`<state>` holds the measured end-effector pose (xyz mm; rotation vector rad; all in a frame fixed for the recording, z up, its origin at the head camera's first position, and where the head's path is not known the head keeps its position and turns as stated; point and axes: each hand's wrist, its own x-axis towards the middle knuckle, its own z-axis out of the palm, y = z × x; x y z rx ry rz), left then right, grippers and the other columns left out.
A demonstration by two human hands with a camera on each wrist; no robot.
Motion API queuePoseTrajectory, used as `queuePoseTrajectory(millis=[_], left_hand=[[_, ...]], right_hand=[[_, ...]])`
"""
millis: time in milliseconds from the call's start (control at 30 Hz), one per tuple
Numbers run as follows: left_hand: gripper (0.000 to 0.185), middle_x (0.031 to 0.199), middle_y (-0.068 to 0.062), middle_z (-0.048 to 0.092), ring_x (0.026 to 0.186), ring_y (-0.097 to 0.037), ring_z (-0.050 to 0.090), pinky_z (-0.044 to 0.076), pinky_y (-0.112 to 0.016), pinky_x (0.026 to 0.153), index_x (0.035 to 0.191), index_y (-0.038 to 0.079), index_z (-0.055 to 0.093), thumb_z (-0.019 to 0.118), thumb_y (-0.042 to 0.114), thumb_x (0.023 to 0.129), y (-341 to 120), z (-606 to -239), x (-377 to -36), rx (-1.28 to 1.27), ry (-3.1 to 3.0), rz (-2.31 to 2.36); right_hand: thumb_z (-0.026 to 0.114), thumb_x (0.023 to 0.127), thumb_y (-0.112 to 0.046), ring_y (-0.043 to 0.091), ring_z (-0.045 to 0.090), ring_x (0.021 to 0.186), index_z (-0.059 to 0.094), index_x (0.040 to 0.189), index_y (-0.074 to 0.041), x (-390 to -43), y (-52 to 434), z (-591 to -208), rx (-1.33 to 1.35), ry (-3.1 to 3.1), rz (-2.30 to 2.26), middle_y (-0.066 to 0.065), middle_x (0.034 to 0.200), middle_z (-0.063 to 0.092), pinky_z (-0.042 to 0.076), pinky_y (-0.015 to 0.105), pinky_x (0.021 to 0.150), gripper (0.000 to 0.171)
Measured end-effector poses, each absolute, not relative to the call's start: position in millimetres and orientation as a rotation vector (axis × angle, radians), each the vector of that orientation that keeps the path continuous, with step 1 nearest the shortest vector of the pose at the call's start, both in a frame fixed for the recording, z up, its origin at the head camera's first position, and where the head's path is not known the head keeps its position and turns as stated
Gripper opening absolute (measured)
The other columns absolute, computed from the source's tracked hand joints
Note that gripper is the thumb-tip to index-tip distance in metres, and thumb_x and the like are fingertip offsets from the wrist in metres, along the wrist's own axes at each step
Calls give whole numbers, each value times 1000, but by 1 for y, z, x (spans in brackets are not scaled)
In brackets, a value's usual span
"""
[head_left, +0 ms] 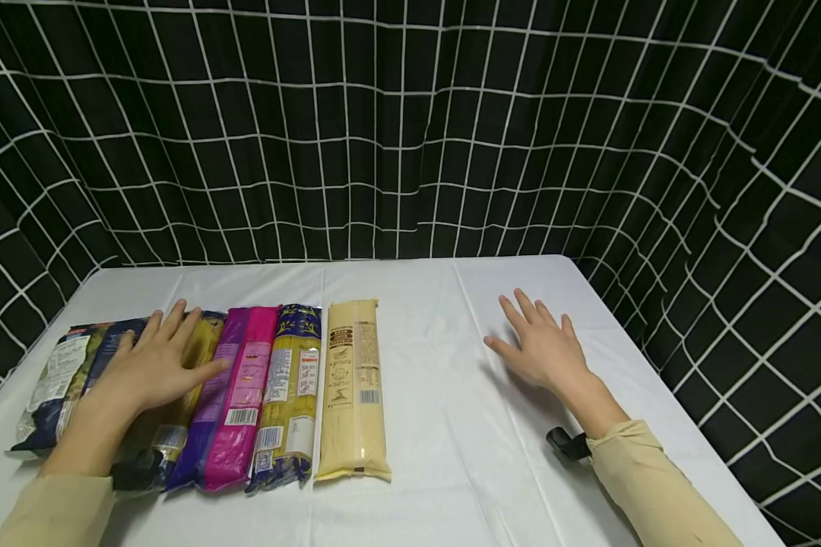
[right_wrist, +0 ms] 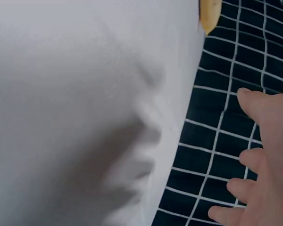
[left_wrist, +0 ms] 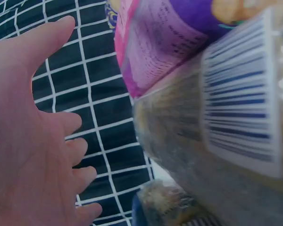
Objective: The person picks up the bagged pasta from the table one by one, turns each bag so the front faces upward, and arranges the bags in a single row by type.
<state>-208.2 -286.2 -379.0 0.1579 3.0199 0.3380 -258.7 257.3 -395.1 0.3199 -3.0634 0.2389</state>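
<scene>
Several long packets of pasta lie side by side on the left of a white table point(head_left: 451, 425). From the left they are a dark blue one point(head_left: 58, 380), a yellow one point(head_left: 193, 343), a purple one point(head_left: 213, 395), a magenta one point(head_left: 248, 387), a blue-and-yellow one point(head_left: 290, 380) and a cream one point(head_left: 352, 387). My left hand point(head_left: 153, 361) rests flat on the yellow and dark blue packets, fingers straight and spread. In the left wrist view the left hand point(left_wrist: 33, 141) is beside a barcode label point(left_wrist: 240, 103). My right hand point(head_left: 537, 342) lies open over bare tablecloth, apart from the cream packet. The right wrist view shows the right hand point(right_wrist: 269, 155) holding nothing.
A black curtain with a white grid point(head_left: 410, 129) encloses the table at the back and both sides. The table's right edge point(head_left: 657, 365) is close to my right hand. The white cloth point(right_wrist: 85, 94) shows soft creases.
</scene>
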Motion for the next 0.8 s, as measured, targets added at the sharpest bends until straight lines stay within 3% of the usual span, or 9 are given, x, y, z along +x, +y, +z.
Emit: queuePoseTrajectory(millis=[100,300,433,567,800], left_hand=[[113,169,-32,-1,151,-60,1,2,-80,114,165,-1,10,49,78,93,-282,-375,-214,205,3026,311],[108,169,-31,10,152,-57,9,4,-77,117,164,-2,20,55,72,93,-266,-367,-228,318,3045,325],[99,169,-28,16,155,-51,11,5,-72,120,162,-2,28,62,63,95,-254,-362,-242,405,3042,409],[86,167,-26,25,153,-49,21,17,-69,121,158,-2,37,66,51,97,-242,-360,-258,501,3027,534],[65,157,-24,45,142,-46,45,36,-64,115,152,0,49,67,36,100,-223,-363,-287,576,2971,833]], right_hand=[[46,105,-61,47,23,154,22,167,-15,-259,255,-392,343,-3030,284,16,173,14,15,74,118,81],[53,105,-53,48,33,149,25,166,-13,-256,244,-390,391,-2970,462,18,171,20,37,69,111,79],[58,104,-46,45,36,148,29,165,-10,-252,233,-390,424,-2922,591,19,168,29,38,66,112,76],[62,103,-41,41,46,143,36,161,-8,-245,220,-392,472,-2867,698,18,163,39,40,62,112,72],[68,101,-31,33,68,115,46,156,-8,-230,196,-392,577,-2816,898,16,154,51,58,47,89,63]])
